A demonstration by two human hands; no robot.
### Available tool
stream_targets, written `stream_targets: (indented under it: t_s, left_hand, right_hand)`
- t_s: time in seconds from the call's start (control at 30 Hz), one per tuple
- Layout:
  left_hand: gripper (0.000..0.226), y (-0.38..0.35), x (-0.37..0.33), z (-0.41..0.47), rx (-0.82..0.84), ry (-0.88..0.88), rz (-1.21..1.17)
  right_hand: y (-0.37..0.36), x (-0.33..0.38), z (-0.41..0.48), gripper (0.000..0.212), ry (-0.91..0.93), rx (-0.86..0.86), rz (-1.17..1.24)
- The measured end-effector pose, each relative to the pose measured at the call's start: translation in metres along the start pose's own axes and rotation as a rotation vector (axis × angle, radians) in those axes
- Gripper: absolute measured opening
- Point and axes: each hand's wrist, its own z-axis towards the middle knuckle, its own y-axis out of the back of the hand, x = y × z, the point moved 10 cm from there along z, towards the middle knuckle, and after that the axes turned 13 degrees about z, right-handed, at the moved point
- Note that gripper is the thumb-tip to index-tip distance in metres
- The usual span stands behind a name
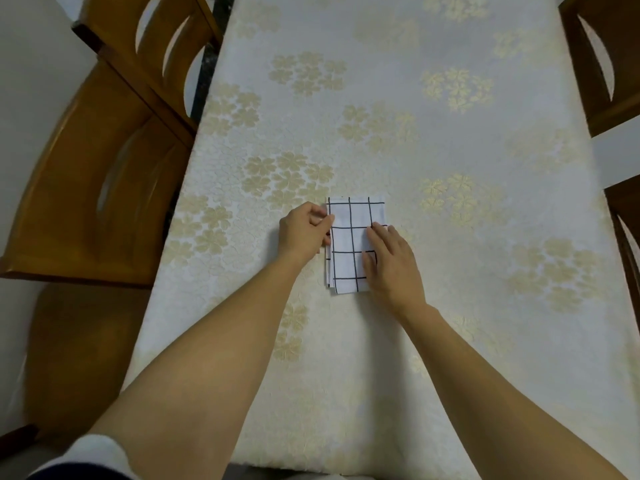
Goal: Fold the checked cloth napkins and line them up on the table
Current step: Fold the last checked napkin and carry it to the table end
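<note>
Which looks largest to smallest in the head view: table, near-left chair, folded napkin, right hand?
1. table
2. near-left chair
3. folded napkin and right hand: they look about alike in size, so they are left unranked.

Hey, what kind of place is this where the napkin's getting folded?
Most likely a home dining room: a long table covered with a cream, gold-flowered cloth, wooden chairs drawn up on both sides, and a checked napkin lying folded on it.
</note>
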Motion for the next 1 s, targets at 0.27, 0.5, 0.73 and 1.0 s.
stream_targets:
  t_s: [0.27, 0.5, 0.73, 1.0]
  left_hand:
    - [0.011, 0.004, 0.000, 0.006, -0.038, 0.055, -0.034]
    - [0.018, 0.017, -0.052, 0.001, -0.307, -0.363, 0.315]
    - [0.049, -0.043, -0.090, 0.051, 0.227, -0.338, 0.845]
    - [0.035, -0.051, -0.077, 0.061, 0.418, -0.223, 0.710]
  right_hand:
    - [0.004, -0.006, -0.014, 0.060, 0.047, -0.062, 0.090]
    - [-0.001, -0.008, -0.013, 0.061, 0.048, -0.060, 0.024]
    - [-0.002, -0.009, -0.012, 0.061, 0.070, -0.078, 0.017]
    - [0.006, -0.004, -0.012, 0.054, 0.129, -0.151, 0.098]
